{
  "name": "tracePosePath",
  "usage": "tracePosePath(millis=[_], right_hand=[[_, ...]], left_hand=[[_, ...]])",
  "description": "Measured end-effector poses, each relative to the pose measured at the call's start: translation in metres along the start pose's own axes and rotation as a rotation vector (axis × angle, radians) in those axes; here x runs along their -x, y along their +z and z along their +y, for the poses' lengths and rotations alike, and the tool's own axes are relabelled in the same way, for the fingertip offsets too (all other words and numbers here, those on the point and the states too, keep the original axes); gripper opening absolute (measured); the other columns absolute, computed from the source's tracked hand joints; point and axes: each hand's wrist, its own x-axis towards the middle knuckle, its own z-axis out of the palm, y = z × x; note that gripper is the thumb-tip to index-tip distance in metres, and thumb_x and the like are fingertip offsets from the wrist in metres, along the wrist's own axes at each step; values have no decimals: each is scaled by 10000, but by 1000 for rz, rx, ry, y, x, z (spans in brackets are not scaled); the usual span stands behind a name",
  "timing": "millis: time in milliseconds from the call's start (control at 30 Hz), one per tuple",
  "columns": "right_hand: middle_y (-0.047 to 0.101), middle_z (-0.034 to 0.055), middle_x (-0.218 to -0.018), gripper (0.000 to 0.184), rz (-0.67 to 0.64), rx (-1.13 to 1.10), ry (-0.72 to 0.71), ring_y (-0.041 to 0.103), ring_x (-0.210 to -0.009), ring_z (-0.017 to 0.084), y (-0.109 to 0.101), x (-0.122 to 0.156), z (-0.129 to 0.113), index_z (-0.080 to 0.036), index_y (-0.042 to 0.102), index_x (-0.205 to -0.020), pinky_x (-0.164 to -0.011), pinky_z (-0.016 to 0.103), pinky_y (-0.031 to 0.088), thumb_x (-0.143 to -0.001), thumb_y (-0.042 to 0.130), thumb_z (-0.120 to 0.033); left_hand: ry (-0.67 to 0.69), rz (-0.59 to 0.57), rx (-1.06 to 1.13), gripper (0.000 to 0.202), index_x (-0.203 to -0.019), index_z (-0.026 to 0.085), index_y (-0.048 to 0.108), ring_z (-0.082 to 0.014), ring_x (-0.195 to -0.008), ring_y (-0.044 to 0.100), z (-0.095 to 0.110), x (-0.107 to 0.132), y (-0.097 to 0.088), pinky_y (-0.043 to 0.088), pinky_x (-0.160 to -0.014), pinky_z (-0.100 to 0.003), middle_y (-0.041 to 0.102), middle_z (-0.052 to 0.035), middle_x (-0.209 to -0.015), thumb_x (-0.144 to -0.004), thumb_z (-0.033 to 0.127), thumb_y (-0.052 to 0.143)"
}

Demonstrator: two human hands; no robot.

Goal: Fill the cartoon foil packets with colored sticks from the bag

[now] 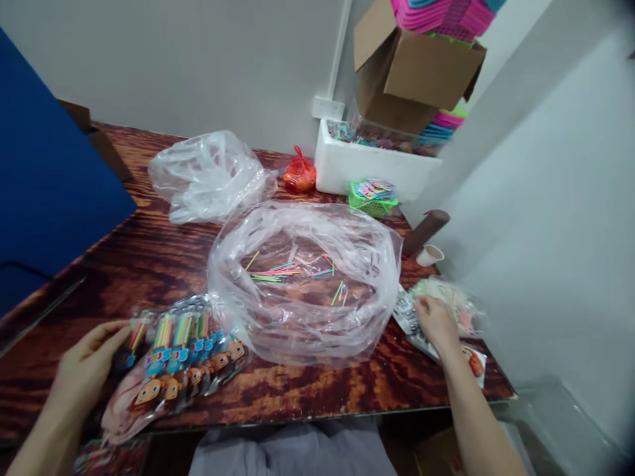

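Packs of coloured sticks are lying flat in a fanned row at the near left of the counter. Each pack is running long from near to far. The stick ends are pointing far and the cartoon face ends are pointing near. The packs are overlapping each other.

The left hand is lying with its fingers apart, and its tips are touching the pack at the left end of the row. The right hand is resting palm down on a pile of printed cards at the near right edge. That hand is blurry, so I cannot tell if it is gripping anything.

A big clear bag is sitting wide open between the two hands, right beside the packs. Loose sticks are lying inside it. Farther back, a second clear bag is lying crumpled, with a small orange bag to its right. A white foam box, a green basket and a cardboard box are sitting at the far right. A brown tube and a little cup are lying near the cards.
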Motion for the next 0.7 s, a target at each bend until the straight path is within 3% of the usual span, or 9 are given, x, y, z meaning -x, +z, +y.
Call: tracePosePath(millis=[100,200,300,433,567,700], right_hand=[[666,187,-1064,389,-85,190,9,565,-996,311,11,-9,5,-115,647,-1079,-815,372,404,-849,528,-407],[688,121,-917,296,-77,156,111,592,-860,264,19,-10,6,-155,658,-973,-690,320,388,-833,563,-398],[666,62,-736,266,-55,91,169,577,-688,216,23,-8,9,-185,649,-823,-583,293,333,-868,514,-410],[693,99,-791,409,-103,220,18,603,-718,237,19,-6,14,-188,684,-792,-596,309,335,-930,393,-440],[708,120,-960,469,26,268,-135,628,-818,249,-10,-4,18,-167,718,-953,-687,334,403,-955,293,-365],[692,149,-924,522,310,317,-240,590,-778,293,-71,12,-4,-158,702,-921,-656,378,422,-951,239,-397]], left_hand=[[89,42,-396,311,-826,219,679,-282,-679,665,-11,-7,6,483,-538,-356,723,-115,-804,-806,506,562],[205,50,-621,374,-914,227,670,-363,-851,660,-3,-6,4,499,-646,-443,707,-115,-914,-849,531,462],[281,131,-661,409,-1040,212,642,-391,-972,625,20,5,4,499,-780,-521,660,-118,-1030,-888,505,400],[455,216,-565,363,-1098,189,640,-329,-1091,585,64,26,23,454,-970,-498,631,-100,-1150,-900,437,464],[562,124,-428,305,-1099,182,643,-268,-1121,565,102,46,54,421,-1020,-438,624,-92,-1167,-931,369,471],[612,-3,-311,266,-1165,202,602,-247,-1154,542,130,79,87,413,-1024,-426,599,-93,-1215,-943,282,480]])
